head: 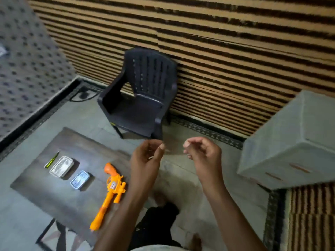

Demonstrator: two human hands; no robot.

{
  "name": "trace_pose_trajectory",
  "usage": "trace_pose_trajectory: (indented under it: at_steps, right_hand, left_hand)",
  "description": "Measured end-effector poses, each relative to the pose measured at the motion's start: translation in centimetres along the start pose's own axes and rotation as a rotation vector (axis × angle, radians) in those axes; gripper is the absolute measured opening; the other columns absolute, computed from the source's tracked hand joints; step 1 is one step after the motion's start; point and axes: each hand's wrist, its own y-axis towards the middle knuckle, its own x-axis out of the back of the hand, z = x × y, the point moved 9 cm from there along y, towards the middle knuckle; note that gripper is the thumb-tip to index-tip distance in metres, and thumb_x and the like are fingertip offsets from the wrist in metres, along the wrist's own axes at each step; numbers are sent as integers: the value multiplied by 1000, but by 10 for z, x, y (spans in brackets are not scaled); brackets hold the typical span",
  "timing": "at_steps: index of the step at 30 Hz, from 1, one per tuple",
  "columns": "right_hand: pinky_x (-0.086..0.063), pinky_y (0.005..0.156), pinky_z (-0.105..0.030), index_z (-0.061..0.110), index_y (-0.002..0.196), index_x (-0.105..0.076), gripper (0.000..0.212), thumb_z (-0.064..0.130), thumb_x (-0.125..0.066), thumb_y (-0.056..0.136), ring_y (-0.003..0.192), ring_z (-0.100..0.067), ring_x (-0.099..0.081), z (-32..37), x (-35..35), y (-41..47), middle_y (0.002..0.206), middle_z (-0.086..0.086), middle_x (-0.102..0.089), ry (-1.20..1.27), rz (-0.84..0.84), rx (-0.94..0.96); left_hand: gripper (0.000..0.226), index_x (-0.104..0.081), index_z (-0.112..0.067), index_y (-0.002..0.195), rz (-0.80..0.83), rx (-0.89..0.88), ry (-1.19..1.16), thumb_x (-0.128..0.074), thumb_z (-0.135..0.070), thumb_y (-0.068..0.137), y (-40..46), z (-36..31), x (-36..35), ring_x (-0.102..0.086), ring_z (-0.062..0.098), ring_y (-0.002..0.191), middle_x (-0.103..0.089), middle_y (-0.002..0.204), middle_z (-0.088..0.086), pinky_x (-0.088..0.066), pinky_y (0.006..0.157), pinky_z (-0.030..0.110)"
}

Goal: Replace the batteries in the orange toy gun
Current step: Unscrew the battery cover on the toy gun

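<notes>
The orange toy gun (pixel 111 192) lies flat on a dark low table (pixel 54 192), grip toward the far side, barrel pointing at me. Left of it sit a small blue-lidded box (pixel 80 179) and a larger white box (pixel 61 166). A thin green-handled tool (pixel 51 159), blurred, lies beside the white box. My left hand (pixel 146 158) hovers in the air to the right of the gun, fingers curled loosely, holding nothing. My right hand (pixel 203 153) is raised beside it, fingers half curled, also holding nothing. Both hands are well above the table. No batteries are visible.
A dark plastic chair (pixel 143 95) stands against the striped wall beyond the table. A grey cabinet (pixel 293 144) sits at the right. A patterned mattress (pixel 27 73) leans at the left. My leg in dark trousers (pixel 159 223) rests on the tiled floor.
</notes>
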Motion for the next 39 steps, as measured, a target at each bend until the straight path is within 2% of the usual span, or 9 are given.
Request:
trace_pose_trajectory:
  at_steps: [5, 8, 12, 16, 21, 24, 27, 34, 39]
  right_hand:
    - [-60, 70, -30, 16, 88, -73, 7, 10, -74, 90, 76, -18, -74, 0, -92, 54, 80, -4, -77, -90, 206, -3]
    - [-59, 72, -35, 10, 88, -72, 5, 5, -73, 89, 78, -26, -73, 11, -157, 84, 79, -7, -76, -141, 323, -10]
    - [-55, 68, -29, 4, 90, -70, 4, 1, -72, 90, 70, -16, -70, 27, -246, 114, 80, -12, -74, -154, 480, 21]
    - [-58, 71, -34, 3, 88, -69, 5, -2, -71, 90, 71, -19, -72, 25, -324, 127, 78, -12, -73, -200, 636, 73]
    - [-56, 71, -32, 1, 88, -69, 5, -4, -70, 89, 72, -20, -71, 10, -410, 122, 78, -15, -73, -265, 846, 67]
    - [-57, 73, -37, 3, 88, -70, 6, -3, -71, 89, 73, -22, -72, -4, -473, 113, 80, -17, -73, -312, 1012, 69]
    - [-56, 70, -32, 1, 88, -70, 5, -4, -70, 90, 71, -18, -71, -10, -533, 101, 80, -19, -73, -339, 1198, 76]
    - [-56, 70, -35, 19, 83, -71, 18, 3, -73, 90, 71, -21, -74, -23, -618, 66, 78, -9, -75, -421, 1562, 87]
    - [-56, 69, -32, 15, 86, -71, 12, 4, -72, 91, 73, -22, -73, -12, -639, 39, 81, -8, -75, -399, 1717, 85]
  left_hand:
    - [4, -74, -17, 92, -165, 23, -11, -72, -16, 95, 53, 11, 49, -74, 18, 83, -77, 84, 1, -58, 72, 29]
    - [4, -75, -17, 95, -281, 86, -7, -73, -20, 95, 84, 19, 91, -75, 16, 87, -77, 88, -1, -60, 77, 31]
    - [5, -76, -18, 97, -403, 117, -32, -72, -21, 96, 123, 28, 149, -73, 16, 87, -77, 89, -1, -60, 81, 37]
    - [6, -75, -18, 96, -560, 165, -61, -70, -21, 97, 143, 39, 195, -72, 21, 88, -76, 89, 0, -57, 79, 36]
    - [6, -73, -19, 93, -761, 218, -114, -69, -17, 97, 151, 55, 238, -73, 21, 87, -76, 88, -1, -59, 77, 36]
    - [8, -73, -19, 91, -934, 272, -144, -70, -15, 96, 146, 69, 264, -73, 20, 86, -75, 86, -1, -58, 77, 34]
    - [6, -74, -17, 94, -1122, 347, -158, -69, -14, 96, 139, 78, 285, -73, 17, 88, -76, 88, -2, -59, 80, 37]
    - [4, -75, -20, 96, -1515, 470, -161, -71, -17, 95, 122, 79, 304, -73, 14, 90, -77, 91, -5, -60, 86, 48]
    - [5, -76, -21, 97, -1704, 465, -206, -71, -19, 95, 111, 59, 298, -73, 13, 92, -77, 92, -7, -60, 90, 45]
